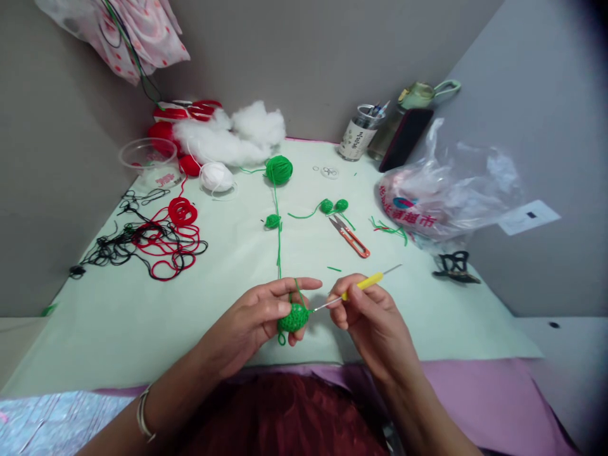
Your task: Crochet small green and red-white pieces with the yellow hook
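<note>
A small green crocheted piece [293,320] is located at lower centre of the frame. It is grasped by the left hand [251,315], pinched between thumb and fingers, with the index finger extended to the right. A yellow-handled crochet hook [365,282] is gripped by the right hand [377,316], right of centre; its metal tip is pointed left and positioned at the right edge of the piece. Whether a loop is caught on the tip cannot be told.

Green yarn [278,253] is run over the left fingers and up the frame toward a green yarn ball [279,170] at upper centre. A small green bundle [272,221] is seen beside this strand. Two small green balls [334,206] are placed side by side, right of centre, with orange-handled snips [354,240] laid just below them. Tangled red yarn [183,211] and black yarn [102,251] are spread at left. White stuffing [228,140] is heaped at upper left of centre. A plastic bag [451,190] is set at right.
</note>
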